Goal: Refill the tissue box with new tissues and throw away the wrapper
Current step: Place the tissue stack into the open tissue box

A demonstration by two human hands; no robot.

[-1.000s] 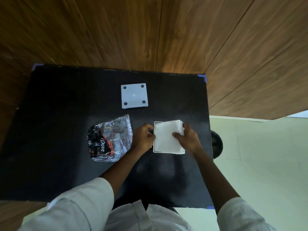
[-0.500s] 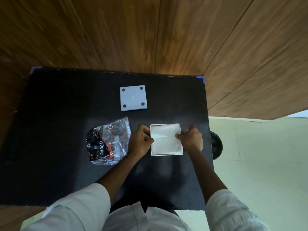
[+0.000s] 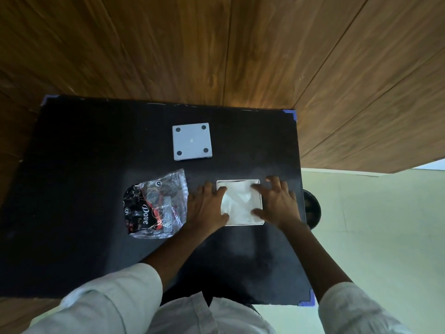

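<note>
A white square tissue box stands open on the black table, right of centre, with white tissues inside it. My left hand lies flat at the box's left side, fingers spread, thumb and forefinger pressing on the tissues. My right hand lies flat at the right side, its fingers also on the tissues. The box's grey square lid, with a dark dot in each corner, rests apart near the table's far edge. The crumpled clear and black plastic wrapper lies just left of my left hand.
The black table stands against a wood-panelled wall. Its right edge is close beside my right hand. A dark round bin stands on the pale floor just past that edge.
Both hands have opened out from gripping the box's sides to lying flat with fingers on the tissues. The tissues have sunk from above the rim to inside the box.
</note>
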